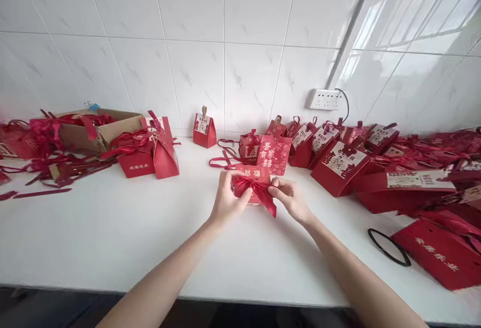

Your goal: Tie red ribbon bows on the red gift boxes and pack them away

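A small red gift box [259, 171] with pale lettering stands on the white table, a shiny red ribbon bow [256, 186] across its front. My left hand [232, 195] is at the box's left side, thumb and fingers pinched on the bow's left loop. On the right side, my right hand [287, 196] pinches the ribbon's right part between thumb and fingers. One ribbon tail hangs down between my hands.
Behind stand a red bag [273, 155] and a small box with loose ribbon. Many red boxes [340, 167] crowd the right, near a black ring [389, 248]. Left are a cardboard box [95, 132], ribbons and red boxes. A power strip [326, 100] hangs on the wall.
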A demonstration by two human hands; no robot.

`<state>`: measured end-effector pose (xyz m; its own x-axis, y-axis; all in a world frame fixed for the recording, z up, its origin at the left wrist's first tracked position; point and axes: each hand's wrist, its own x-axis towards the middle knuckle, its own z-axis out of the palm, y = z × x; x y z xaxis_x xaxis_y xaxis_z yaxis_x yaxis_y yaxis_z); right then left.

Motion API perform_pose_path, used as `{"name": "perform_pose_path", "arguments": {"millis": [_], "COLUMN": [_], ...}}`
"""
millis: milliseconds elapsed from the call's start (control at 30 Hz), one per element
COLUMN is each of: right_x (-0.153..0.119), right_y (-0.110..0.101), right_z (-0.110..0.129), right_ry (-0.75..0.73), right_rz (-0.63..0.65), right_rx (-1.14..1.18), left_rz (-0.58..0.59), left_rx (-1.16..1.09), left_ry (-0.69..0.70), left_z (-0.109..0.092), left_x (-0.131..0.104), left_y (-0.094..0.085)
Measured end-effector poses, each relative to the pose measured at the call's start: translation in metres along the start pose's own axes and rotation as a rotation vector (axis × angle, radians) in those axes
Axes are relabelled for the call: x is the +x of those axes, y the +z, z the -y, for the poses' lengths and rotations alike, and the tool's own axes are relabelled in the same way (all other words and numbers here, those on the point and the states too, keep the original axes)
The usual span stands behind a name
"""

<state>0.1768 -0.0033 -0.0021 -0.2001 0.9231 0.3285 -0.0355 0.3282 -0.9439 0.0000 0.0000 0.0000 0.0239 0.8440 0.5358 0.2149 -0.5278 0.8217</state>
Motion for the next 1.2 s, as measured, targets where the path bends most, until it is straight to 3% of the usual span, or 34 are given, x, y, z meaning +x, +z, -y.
{"name": "perform_pose_path", "arguments": {"millis": [300, 467, 767, 967, 1200], "right_x": [-0.001, -0.002, -0.001, -0.001, 0.002], "right_y": [-0.002, 0.000, -0.001, 0.006, 0.028], "right_z": [0.002, 0.007, 0.006, 0.004, -0.004], "right_ry": [0.011, 0.027, 0.028, 0.007, -0.040], "right_rz": [0.048, 0.061, 0.064, -0.126, -0.268], "right_rx": [0.015, -0.027, -0.094, -0.252, -0.251], "left_rz": [0.143, 0.215, 0.221, 0.102, 0.069], "left_rx": [0.161, 0.372, 0.416, 0.448, 0.419], "left_ry": [-0.117, -0.144, 0.042, 0.072, 0.173], "left_z": [-0.009, -0.018, -0.016, -0.008, 0.004], "left_x": [0.008, 0.010, 0.009, 0.002, 0.002], "left_y": [-0.011, -0.022, -0.024, -0.010, -0.003]}}
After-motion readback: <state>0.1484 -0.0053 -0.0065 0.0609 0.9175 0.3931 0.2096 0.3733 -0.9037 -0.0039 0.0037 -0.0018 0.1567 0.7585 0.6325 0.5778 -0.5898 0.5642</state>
